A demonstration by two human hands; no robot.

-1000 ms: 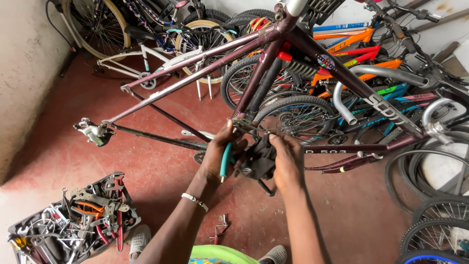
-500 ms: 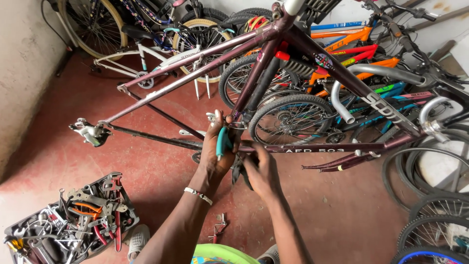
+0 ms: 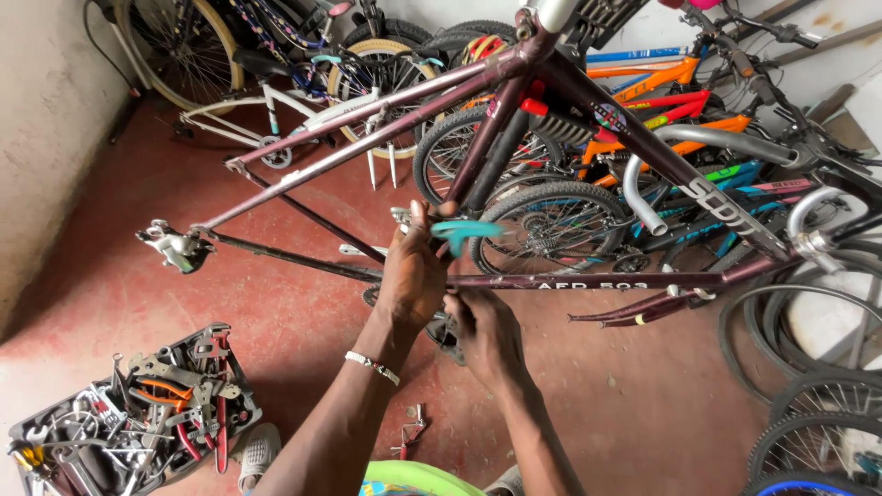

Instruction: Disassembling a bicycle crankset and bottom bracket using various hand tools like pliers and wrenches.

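While the left hand (image 3: 413, 276) grips a teal-handled tool (image 3: 464, 231) and the right hand (image 3: 482, 335) pinches a dark part beneath, the stiff, heavy-looking maroon bike frame (image 3: 588, 279), upturned above the red floor (image 3: 110, 276), seems best held by its tubes.

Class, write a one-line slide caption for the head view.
Left hand grips a teal-handled tool beside a stripped maroon bicycle frame; right hand works beneath.

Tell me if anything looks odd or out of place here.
The maroon bike frame is stripped: no wheels, bare rear dropouts. Tools lie heaped in a floor tray. The left hand holds a teal-handled tool.
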